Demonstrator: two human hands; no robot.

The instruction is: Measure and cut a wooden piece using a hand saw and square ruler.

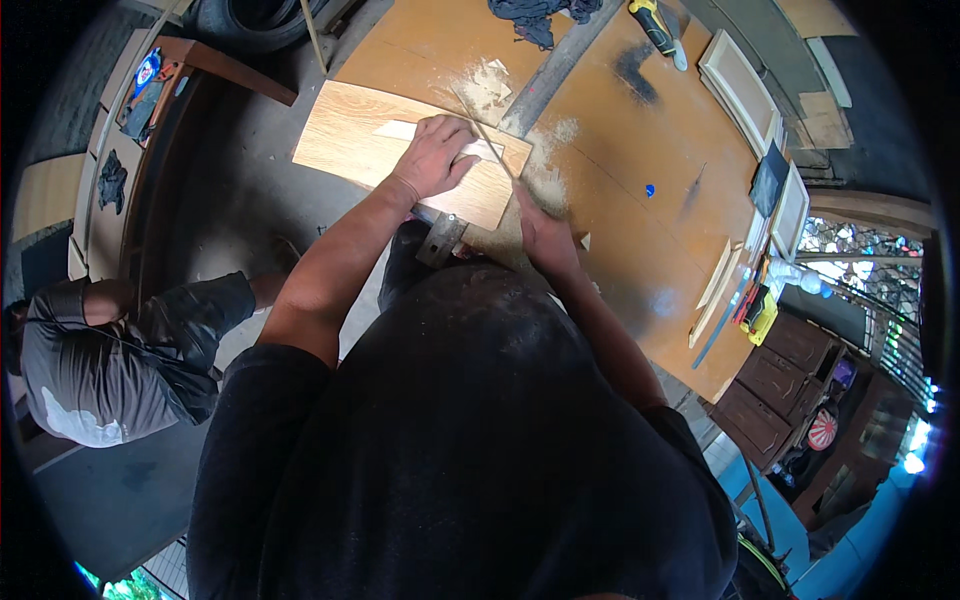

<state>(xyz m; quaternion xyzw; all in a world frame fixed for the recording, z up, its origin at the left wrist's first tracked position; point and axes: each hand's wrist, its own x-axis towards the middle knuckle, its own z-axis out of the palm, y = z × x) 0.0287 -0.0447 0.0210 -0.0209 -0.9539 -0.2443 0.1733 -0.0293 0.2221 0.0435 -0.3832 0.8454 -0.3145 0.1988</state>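
My left hand (435, 158) presses down on a pale wooden strip (395, 129), its fingers curled over the strip. The strip lies across a wood-grain board (340, 128) at the near left side of the table, and its right end (487, 150) shows past my fingers. My right hand (545, 238) is closed just right of the board. From it a thin saw blade (487, 137), seen almost edge-on, runs away to the upper left across the strip's right end. The saw's handle is hidden in my hand. Sawdust (485, 88) and small offcuts lie beyond the board.
The brown table (610, 210) carries a yellow-and-black handled tool (655, 28), dark cloth (535, 15), a small blue piece (650, 190), wooden frames (742, 90) and narrow strips (716, 275). Another person (110, 350) sits at the left. A tyre (250, 22) lies at the far left.
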